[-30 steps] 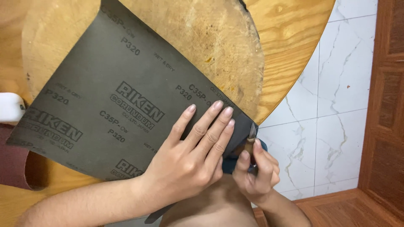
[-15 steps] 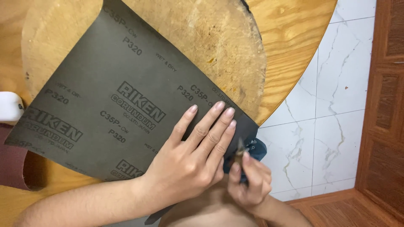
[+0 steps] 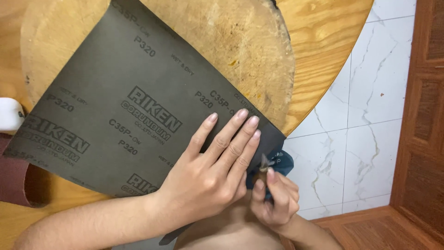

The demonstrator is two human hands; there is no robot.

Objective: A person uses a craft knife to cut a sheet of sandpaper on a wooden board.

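Round wooden table (image 3: 323,51), largest, carrying a worn round wood slab (image 3: 222,41). Dark sandpaper sheet (image 3: 138,115) spread over both, its corner overhanging the edge. Left hand (image 3: 212,171) flat, fingers spread, pressing that corner. Right hand (image 3: 275,199) pinching a small blade (image 3: 264,163) against the sheet's edge. Reddish-brown roll (image 3: 16,180) and white object (image 3: 9,113) at far left.

We see our left hand (image 3: 208,178) and right hand (image 3: 274,200) bare, both forearms unsleeved, with no rings, watch or gloves, and fingernails short, rounded and unpainted.
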